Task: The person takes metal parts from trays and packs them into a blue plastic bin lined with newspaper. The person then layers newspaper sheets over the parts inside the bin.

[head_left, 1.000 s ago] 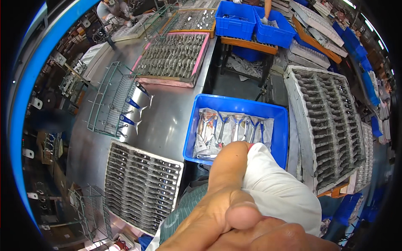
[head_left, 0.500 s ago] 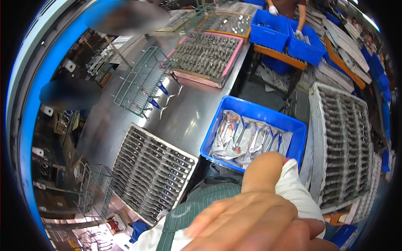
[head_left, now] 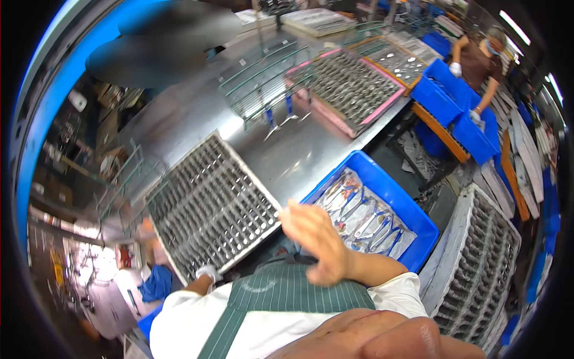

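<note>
My right hand point(head_left: 317, 236), bare and blurred by motion, hangs in front of my apron with its fingers stretched out. It is nearest the right corner of a white-rimmed tray point(head_left: 276, 209), and nothing shows in it. The tray carries close rows of dark, shiny metal pieces. At the tray's near corner is my left hand point(head_left: 207, 273), in a white glove; its fingers are too small and hidden to read. Right of my right hand stands a blue bin point(head_left: 426, 218), lined with paper, holding several silver tools with blue handles point(head_left: 365, 218).
A green wire rack point(head_left: 263, 90) stands on the metal table point(head_left: 179, 113), tools hanging from it. Behind are a pink-edged tray point(head_left: 382, 110) and an orange-framed one. A co-worker point(head_left: 478, 66) reaches into blue bins point(head_left: 439, 96). Another loaded tray point(head_left: 478, 263) leans at right.
My right hand has dropped from close before the camera to beside the tray's right corner. My gloved left hand now shows at the near corner. The view has turned.
</note>
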